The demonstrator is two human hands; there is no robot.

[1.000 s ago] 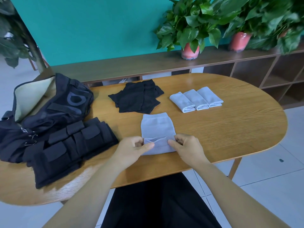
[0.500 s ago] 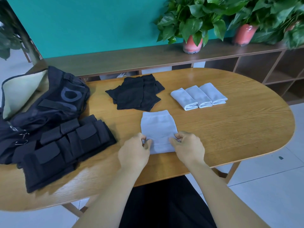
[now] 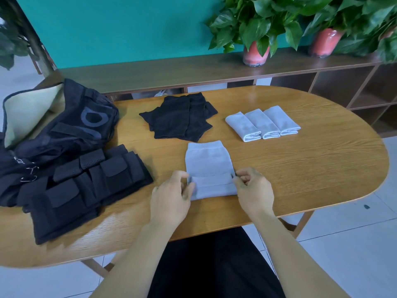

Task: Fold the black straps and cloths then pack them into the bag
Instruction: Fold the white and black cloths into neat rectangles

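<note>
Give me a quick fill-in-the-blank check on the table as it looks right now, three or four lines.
1. The number of folded grey cloths lying side by side at the far right is ____.
2. The grey cloth being folded has its near edge turned ____ itself.
3. The left hand and right hand pinch that fold at its two ____.
4. The black strap bundle lies on the table just in front of the open black ____.

Missing words: three; over; ends; bag

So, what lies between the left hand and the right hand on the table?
In the head view, the grey cloth lies between the left hand and the right hand; its near edge is folded over, and both hands pinch that fold.
</note>
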